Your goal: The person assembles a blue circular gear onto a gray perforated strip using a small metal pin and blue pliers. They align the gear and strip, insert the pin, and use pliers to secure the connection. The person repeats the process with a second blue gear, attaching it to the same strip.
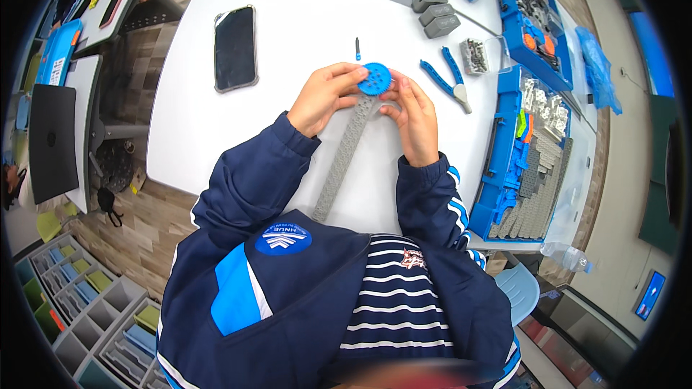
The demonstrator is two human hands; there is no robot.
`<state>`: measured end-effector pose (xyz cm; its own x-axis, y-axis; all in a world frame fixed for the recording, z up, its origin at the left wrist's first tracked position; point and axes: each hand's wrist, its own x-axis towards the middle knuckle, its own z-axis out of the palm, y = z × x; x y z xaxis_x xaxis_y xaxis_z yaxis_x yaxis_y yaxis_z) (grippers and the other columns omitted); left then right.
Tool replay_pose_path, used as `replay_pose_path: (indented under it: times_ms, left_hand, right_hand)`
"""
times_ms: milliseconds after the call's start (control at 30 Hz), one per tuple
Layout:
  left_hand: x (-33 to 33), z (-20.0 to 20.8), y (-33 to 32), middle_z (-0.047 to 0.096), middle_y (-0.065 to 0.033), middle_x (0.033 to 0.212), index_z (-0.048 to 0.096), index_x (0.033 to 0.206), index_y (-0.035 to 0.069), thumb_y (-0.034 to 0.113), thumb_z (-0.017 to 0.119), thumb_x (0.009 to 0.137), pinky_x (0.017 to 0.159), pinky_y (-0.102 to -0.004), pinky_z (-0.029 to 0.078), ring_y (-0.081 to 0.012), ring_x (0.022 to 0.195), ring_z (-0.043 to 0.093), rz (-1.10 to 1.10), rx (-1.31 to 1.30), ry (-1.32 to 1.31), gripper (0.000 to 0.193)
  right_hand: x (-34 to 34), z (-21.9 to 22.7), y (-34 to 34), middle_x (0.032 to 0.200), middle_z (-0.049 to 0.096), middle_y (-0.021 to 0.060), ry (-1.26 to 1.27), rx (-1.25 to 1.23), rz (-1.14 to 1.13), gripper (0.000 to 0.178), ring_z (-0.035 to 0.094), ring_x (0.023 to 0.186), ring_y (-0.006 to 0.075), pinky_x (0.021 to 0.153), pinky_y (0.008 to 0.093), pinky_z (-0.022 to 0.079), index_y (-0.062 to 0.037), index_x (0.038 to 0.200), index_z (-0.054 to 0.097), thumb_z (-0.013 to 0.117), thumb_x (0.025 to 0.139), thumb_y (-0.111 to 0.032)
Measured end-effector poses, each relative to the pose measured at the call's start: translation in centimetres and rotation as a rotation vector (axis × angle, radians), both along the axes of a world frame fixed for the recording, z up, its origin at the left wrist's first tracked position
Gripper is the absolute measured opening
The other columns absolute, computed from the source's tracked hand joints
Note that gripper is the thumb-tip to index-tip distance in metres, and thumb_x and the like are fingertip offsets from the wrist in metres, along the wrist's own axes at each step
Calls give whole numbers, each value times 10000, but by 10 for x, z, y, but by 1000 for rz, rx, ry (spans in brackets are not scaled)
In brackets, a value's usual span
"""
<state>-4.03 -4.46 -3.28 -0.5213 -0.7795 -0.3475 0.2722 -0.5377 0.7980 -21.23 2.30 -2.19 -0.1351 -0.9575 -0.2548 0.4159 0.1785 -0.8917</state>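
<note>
A round blue toothed gear with several holes sits at the far end of a long grey perforated beam. My left hand is closed on the gear's left edge, thumb and forefinger pinching it, other fingers curled by the beam. From the right, my right hand grips the gear's right edge with its fingertips. The beam slants down toward my chest, its near end close to my jacket. Just beyond the gear lies a small blue-and-black pin-like tool. Whether the gear is fixed to the beam I cannot tell.
Left of my hands lies a black phone. Blue-handled pliers rest on the right near a small box of pins. Grey blocks stand farther back. A blue parts case and another case line the right side.
</note>
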Motion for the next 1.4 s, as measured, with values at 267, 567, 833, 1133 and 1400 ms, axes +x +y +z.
replay_pose_path:
  times_ms: [267,567,833,1133,1400]
  left_hand:
    - [3,-15,-3,642,-74,1016,514,906,79,167,607,986,883,-380,547,-146,961,635,368,-121,48,151]
    - [12,4,-5,641,-124,1149,535,1107,57,231,628,964,985,-423,496,-206,1134,605,190,-149,101,244]
    - [25,11,-19,611,-163,1290,511,1355,4,253,643,940,978,-383,486,-227,1139,614,85,-280,130,502]
    - [56,30,-37,622,-155,1187,445,1404,48,361,546,962,831,-350,555,-252,905,702,510,-347,40,550]
    - [51,27,-31,657,-173,1095,451,1384,-16,400,451,995,726,-284,539,-176,775,681,512,-382,39,570]
  right_hand:
    - [19,-6,0,1173,561,92,587,-210,273,622,573,884,99,776,240,491,-43,1449,421,655,874,-15]
    - [7,6,1,1065,635,130,185,-40,334,603,539,693,83,567,201,433,-30,1486,394,596,918,-50]
    - [18,3,5,1125,661,111,297,-179,325,564,578,818,134,692,243,488,-35,1433,472,666,910,-116]
    - [17,-12,-11,1180,562,89,1322,-418,43,374,515,980,262,895,378,433,-86,1169,689,756,804,-136]
    - [25,-24,-38,868,580,73,1224,-427,-66,147,535,775,192,713,294,450,-40,972,703,722,826,-47]
